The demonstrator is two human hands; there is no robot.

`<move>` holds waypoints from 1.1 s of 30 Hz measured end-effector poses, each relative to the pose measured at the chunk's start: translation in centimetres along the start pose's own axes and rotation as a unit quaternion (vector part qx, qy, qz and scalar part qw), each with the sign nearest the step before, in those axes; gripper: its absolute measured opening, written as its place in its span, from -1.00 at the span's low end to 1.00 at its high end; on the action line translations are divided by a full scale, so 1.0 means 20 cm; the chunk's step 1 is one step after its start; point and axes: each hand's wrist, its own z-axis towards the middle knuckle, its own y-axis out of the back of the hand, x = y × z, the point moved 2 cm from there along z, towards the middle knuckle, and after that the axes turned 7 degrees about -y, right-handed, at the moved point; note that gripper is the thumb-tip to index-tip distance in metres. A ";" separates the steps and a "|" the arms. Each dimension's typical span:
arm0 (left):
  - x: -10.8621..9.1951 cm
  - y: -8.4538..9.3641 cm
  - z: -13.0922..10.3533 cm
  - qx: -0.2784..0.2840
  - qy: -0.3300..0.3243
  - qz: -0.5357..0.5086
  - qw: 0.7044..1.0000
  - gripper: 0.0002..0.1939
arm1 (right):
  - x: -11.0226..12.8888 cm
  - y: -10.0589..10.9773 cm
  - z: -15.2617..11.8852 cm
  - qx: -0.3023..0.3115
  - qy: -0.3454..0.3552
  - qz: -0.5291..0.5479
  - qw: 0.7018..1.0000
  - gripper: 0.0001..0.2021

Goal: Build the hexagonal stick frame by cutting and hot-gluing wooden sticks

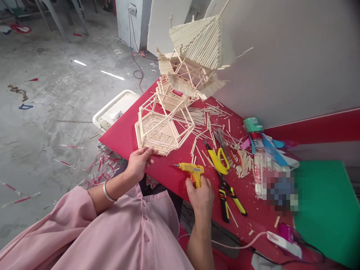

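My right hand [201, 197] is wrapped round the handle of a yellow glue gun [189, 168], whose nozzle points left toward my other hand. With fingers pinched, my left hand [140, 163] grips the near edge of a hexagonal stick frame [157, 133]. That frame has a base of sticks laid in rings and an open lattice of sticks standing above it. Behind it rises a taller stick structure [194, 52] with slanted roof panels. Loose sticks [208, 123] lie to the right of the frame.
On the red table [168, 176] lie black-and-yellow pliers [227, 195], a yellow cutter [216, 159], bagged sticks [260, 168] and a green roll [253, 124]. A white power strip [284, 243] with cords sits at the near right, beside a green board [323, 210]. A white lid [115, 107] is left of the table.
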 end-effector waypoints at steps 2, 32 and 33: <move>0.00 0.00 0.00 0.001 -0.002 0.001 1.000 -0.53 | 0.04 -0.01 -0.01 -0.005 0.019 -0.040 0.999 -0.63; 0.01 0.02 0.03 0.067 0.006 0.003 0.998 -0.58 | 0.74 -0.28 -0.12 0.236 -0.213 0.628 0.711 -0.60; 0.01 0.02 0.03 0.067 0.005 0.000 0.998 -0.59 | 0.75 -0.28 -0.11 0.234 -0.214 0.631 0.708 -0.59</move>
